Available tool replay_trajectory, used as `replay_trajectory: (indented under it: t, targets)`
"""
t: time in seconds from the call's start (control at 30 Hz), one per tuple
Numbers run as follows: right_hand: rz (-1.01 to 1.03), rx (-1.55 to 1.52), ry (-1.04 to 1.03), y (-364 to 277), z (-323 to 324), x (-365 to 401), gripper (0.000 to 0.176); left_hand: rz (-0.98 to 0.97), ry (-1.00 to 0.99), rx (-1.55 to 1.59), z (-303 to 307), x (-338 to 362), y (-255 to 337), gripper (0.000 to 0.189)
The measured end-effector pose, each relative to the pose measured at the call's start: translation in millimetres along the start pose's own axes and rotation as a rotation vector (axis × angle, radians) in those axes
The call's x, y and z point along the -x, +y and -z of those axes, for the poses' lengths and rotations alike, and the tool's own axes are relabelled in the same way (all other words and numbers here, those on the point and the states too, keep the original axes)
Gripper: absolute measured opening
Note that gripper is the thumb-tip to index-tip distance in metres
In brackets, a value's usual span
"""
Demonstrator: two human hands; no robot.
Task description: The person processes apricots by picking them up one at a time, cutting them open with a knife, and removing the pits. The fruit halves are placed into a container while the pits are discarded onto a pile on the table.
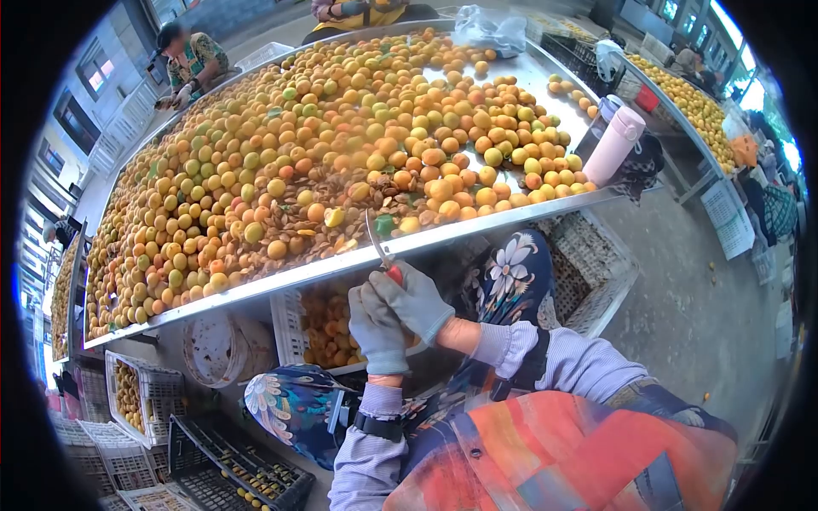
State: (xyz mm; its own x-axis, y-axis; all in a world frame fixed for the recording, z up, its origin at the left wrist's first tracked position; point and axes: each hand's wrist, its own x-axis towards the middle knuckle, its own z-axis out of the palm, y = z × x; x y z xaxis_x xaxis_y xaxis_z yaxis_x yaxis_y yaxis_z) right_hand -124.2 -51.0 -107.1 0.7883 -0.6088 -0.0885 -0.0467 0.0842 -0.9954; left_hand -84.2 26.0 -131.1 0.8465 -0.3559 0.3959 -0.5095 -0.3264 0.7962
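My right hand (416, 304), in a grey glove, is closed round the red handle of a knife (376, 238). The thin, slightly curved blade points up, in front of the table's metal rim. Against it, my left hand (377, 330), also gloved, has its fingers curled in; whatever it holds is hidden. Both hands are above my lap, just short of the table edge. Beyond the blade, apricots (315, 128) cover the table (545, 81), with a heap of brown pits (294, 223) near the rim. One cut apricot (334, 217) shows yellow flesh beside the pits.
Below my hands stands a crate of apricots (290, 328), partly hidden. A white bucket (223, 347) and several more crates (146, 396) are at the left. On the table's right corner stands a pink bottle (617, 146). Another person (194, 61) sits at the far left side.
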Motion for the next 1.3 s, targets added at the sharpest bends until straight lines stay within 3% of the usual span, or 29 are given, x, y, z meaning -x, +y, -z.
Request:
replay_trajectory:
  t: [0.17,0.23,0.27,0.33,0.37,0.43,0.47,0.5,0.63,0.87,0.97,1.03,1.07,1.13,1.3]
  targets:
    - [0.159,0.167,-0.014,-7,0,3,0.028,0.118,-0.051,-0.084,-10,-2,-12,0.028]
    - [0.209,0.250,-0.076,-8,6,2,0.030,0.637,-0.115,0.426,-4,-7,3,0.031]
    - [0.273,0.328,-0.128,-8,9,4,0.032,0.649,-0.118,0.426,4,-8,15,0.031]
    - [0.377,0.412,-0.104,-7,10,5,0.032,1.127,-0.187,0.948,25,-19,44,0.037]
    - [0.345,0.279,-0.173,-8,10,5,0.034,0.971,-0.286,1.005,22,-11,22,0.046]
    - [0.317,0.147,-0.240,-13,11,3,0.035,0.943,-0.332,1.123,16,-2,-17,0.047]
    - [0.097,-0.034,-0.235,-20,13,2,0.034,0.913,-0.380,1.239,17,0,-30,0.048]
    - [-0.126,-0.215,-0.229,-24,15,2,0.034,1.208,-0.378,1.545,25,-1,-33,0.053]
    - [-0.346,-0.365,-0.214,-30,26,6,0.029,1.212,-0.148,1.439,32,1,-14,0.063]
    - [-0.375,-0.252,-0.246,-22,25,5,0.028,1.063,-0.108,1.349,50,6,-4,0.066]
    - [-0.264,-0.134,-0.287,0,14,-10,0.028,1.060,-0.153,1.405,51,11,-13,0.065]
    - [0.367,0.221,-0.236,10,4,-19,0.025,1.088,-0.077,1.491,54,12,-16,0.063]
    - [0.369,0.217,-0.243,12,5,-20,0.025,1.084,-0.069,1.489,55,12,-17,0.063]
    - [0.040,0.007,-0.227,-14,4,-15,0.023,1.056,-0.058,1.467,57,13,-19,0.060]
    - [-0.113,-0.419,-0.183,-40,9,-18,0.016,1.088,-0.117,1.495,56,15,-21,0.055]
